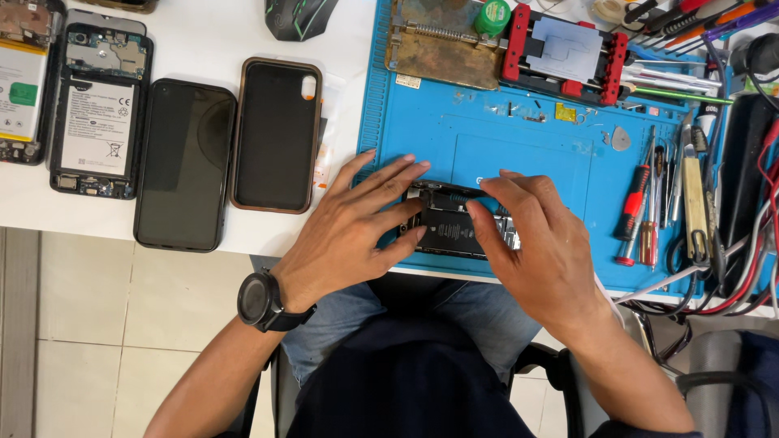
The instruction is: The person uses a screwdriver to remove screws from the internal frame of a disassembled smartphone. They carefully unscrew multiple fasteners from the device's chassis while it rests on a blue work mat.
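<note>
A person seated at a white bench works on an opened phone [451, 223] lying at the near edge of a blue mat [519, 150], its dark battery and circuit parts exposed. The left hand [357, 227], a black watch [260, 300] on its wrist, rests flat on the phone's left side with fingers spread, pressing rather than gripping. The right hand [535, 243] covers the phone's right side, fingers curled down onto it; whether they pinch a tool cannot be told, though a thin blue shaft [458, 197] shows just beside the fingertips.

Left of the mat, on the bare bench, lie a phone in a brown case [276, 134], a black phone [185, 162], and beyond them two backless handsets [99, 109] showing batteries. At the mat's far edge sit a brass plate [442, 49], a green tape roll [492, 16] and a red clamp [565, 53]. At the mat's right edge lie red-handled screwdrivers [637, 215], tweezers [694, 195] and tangled cables [742, 259]. A black mouse [299, 16] sits off the mat's far left corner.
</note>
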